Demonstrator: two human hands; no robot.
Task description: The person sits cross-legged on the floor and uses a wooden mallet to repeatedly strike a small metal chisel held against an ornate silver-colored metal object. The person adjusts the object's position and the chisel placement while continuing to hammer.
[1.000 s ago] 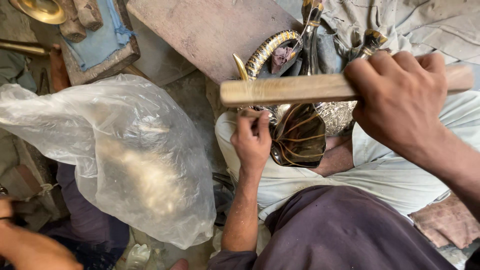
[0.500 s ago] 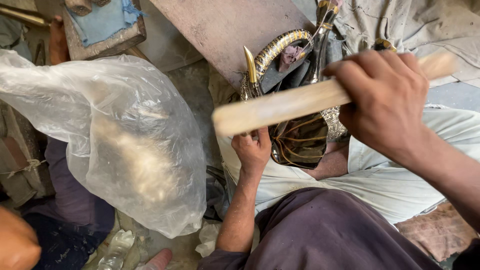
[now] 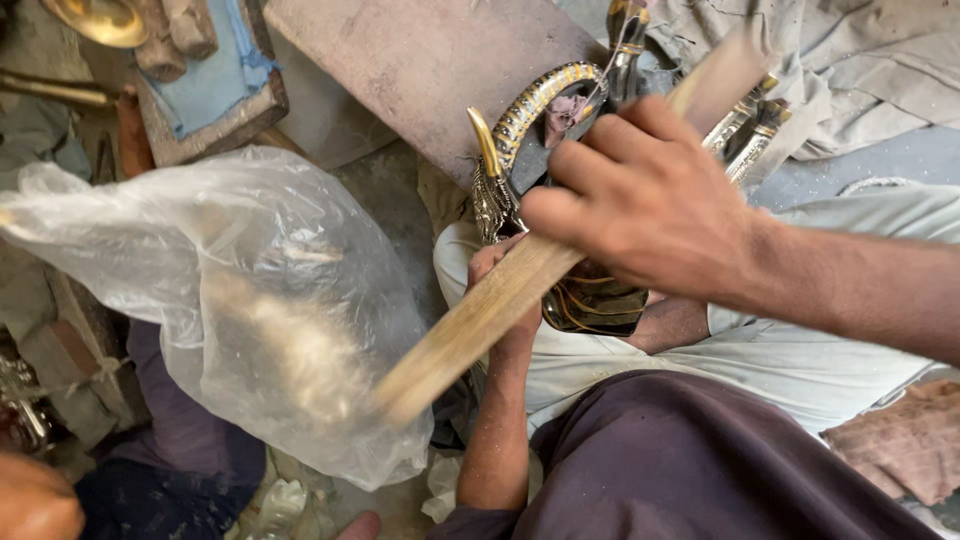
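Cluttered floor below; right hand (image 3: 645,205) grips tilted wooden stick (image 3: 480,320).

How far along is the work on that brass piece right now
Done: the ornate metal piece already shows gold and dark patterned finish. In hand: the left hand steadies it on the lap, while the right hand grips a wooden stick, blurred mid-swing across it. Left: can't tell; the struck area is hidden behind the hand. A clear plastic bag sits beside.
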